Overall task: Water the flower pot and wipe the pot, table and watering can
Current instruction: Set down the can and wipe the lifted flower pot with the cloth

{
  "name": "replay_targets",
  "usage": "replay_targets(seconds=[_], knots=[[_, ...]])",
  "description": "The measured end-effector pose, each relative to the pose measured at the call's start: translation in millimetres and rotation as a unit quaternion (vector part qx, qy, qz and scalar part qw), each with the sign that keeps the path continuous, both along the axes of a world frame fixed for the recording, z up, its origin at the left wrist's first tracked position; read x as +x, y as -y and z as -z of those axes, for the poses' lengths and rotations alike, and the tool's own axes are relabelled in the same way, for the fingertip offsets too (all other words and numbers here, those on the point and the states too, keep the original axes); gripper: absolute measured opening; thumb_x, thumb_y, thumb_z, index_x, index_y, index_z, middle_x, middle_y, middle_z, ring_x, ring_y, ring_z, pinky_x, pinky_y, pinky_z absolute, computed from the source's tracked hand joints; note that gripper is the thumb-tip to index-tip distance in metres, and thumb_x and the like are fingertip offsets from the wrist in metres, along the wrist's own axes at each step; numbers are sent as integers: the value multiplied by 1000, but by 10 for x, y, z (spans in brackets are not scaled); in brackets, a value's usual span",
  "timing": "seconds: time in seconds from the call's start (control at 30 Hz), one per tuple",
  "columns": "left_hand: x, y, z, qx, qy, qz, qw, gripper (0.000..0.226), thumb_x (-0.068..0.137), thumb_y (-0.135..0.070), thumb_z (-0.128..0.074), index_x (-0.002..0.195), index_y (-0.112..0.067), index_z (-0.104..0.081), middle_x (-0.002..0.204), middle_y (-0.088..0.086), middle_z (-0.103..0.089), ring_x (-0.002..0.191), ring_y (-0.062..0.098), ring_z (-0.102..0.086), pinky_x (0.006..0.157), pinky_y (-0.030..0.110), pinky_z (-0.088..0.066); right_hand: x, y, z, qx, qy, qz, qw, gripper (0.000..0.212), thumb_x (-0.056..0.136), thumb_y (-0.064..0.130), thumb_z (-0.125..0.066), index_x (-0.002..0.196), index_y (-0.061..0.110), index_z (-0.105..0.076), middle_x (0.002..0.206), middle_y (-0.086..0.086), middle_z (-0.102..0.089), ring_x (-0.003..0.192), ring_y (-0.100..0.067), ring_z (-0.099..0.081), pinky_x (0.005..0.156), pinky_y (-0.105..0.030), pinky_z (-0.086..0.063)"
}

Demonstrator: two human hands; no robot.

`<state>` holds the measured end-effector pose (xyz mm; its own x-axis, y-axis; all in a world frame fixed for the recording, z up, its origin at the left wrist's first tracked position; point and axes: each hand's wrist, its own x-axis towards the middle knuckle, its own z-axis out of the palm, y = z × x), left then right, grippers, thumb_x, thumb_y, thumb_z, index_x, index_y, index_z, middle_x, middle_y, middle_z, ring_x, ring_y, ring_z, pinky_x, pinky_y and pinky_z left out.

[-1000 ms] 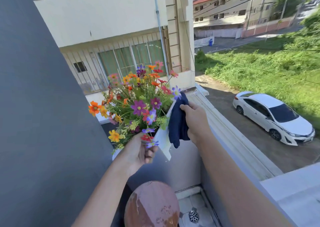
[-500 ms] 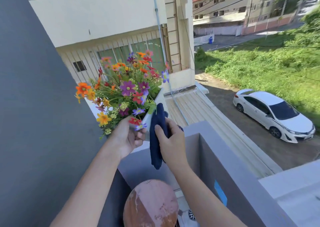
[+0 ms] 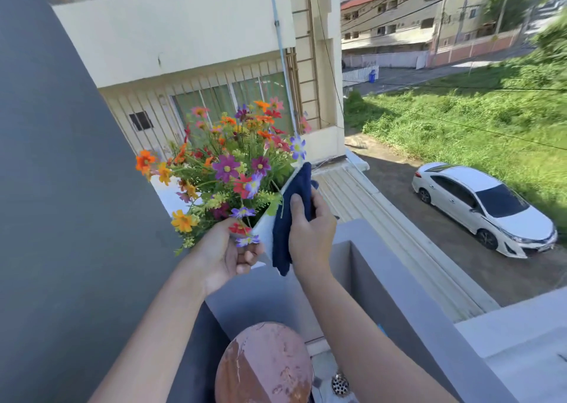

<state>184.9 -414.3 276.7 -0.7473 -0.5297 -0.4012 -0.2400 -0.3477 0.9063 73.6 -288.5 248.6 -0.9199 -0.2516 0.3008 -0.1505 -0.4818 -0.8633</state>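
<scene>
The left hand (image 3: 228,256) grips the tilted flower pot (image 3: 266,227) from below; the right hand (image 3: 310,233) presses the blue cloth (image 3: 290,215) flat along its right wall.

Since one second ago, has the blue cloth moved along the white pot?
Yes. The blue cloth in the right hand now reaches the upper corner of the white pot, near the purple flower, after sitting lower on the pot's side half a second ago.
</scene>
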Motion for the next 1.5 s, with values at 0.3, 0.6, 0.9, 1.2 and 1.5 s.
replay_targets(seconds=[0.3,0.6,0.9,1.2,1.5], knots=[[118,-45,38,54,-41,10,998,12,88,-18,-50,77,-21,-46,77,18,-60,45,14,-38,39,21,-24,-612,-172,236,102,19,33,994,15,103,23,-56,108,30,-68,93,1,-70,83,-21,-62,74,-38,-48],[156,227,-32,-14,38,57,998,14,86,-19,-45,75,-10,-45,73,19,-57,37,8,-19,42,15,-9,-912,-477,2,180,-6,-142,973,22,106,23,-54,88,11,-59,73,-9,-58,59,-22,-54,57,-29,-42],[277,477,-61,-27,43,118,992,32,91,-20,-30,68,-4,-46,59,18,-53,34,7,-14,49,12,-12,-1459,-277,152,183,114,-316,924,43,80,54,-86,72,28,-52,57,-1,-46,50,-21,-44,56,-38,-39],[357,780,44,-162,9,122,979,18,84,5,-31,70,-7,-35,50,4,-34,45,10,-25,47,20,-13,-1062,-444,-248,174,138,-315,923,32,96,26,-78,119,14,-61,74,-11,-56,64,-28,-58,59,-35,-46],[196,438,88,-233,-9,-41,972,29,102,-26,-36,74,-22,-41,50,-1,-25,42,11,-17,49,16,-10,-962,-382,-142,195,93,-179,960,37,90,17,-69,68,21,-39,62,-2,-39,62,-19,-37,59,-35,-30]])
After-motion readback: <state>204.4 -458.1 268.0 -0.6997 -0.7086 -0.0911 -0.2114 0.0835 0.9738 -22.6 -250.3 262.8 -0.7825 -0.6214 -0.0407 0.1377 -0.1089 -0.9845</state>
